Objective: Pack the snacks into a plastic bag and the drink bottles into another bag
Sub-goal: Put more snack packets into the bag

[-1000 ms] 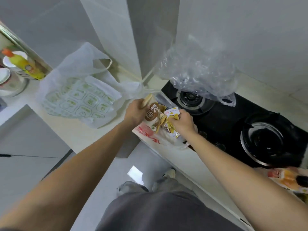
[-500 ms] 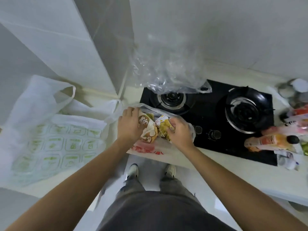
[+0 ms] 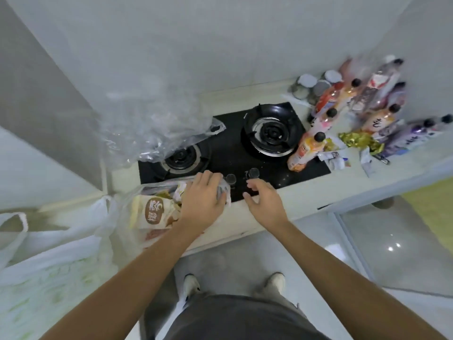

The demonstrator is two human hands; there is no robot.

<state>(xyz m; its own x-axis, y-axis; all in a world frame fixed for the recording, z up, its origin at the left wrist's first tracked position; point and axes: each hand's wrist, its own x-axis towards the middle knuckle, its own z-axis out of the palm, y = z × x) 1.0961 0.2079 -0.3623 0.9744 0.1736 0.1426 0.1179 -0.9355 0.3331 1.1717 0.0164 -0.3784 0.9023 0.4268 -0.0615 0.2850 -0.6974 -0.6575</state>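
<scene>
Kitchen table with a black stove [image 3: 245, 153]: our left hand [image 3: 203, 200] grips the snack bag [image 3: 157, 209] rim, snacks inside. Right hand [image 3: 263, 200] hangs slack, holding nothing. Drink bottles [image 3: 343, 111] stand off to the right, so that's the nearer hand, we reckon.

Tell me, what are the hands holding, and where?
The left hand grips the clear plastic bag of snacks by its bunched open edge. The right hand holds nothing; its fingers hang loose over the stove's front edge.
</scene>
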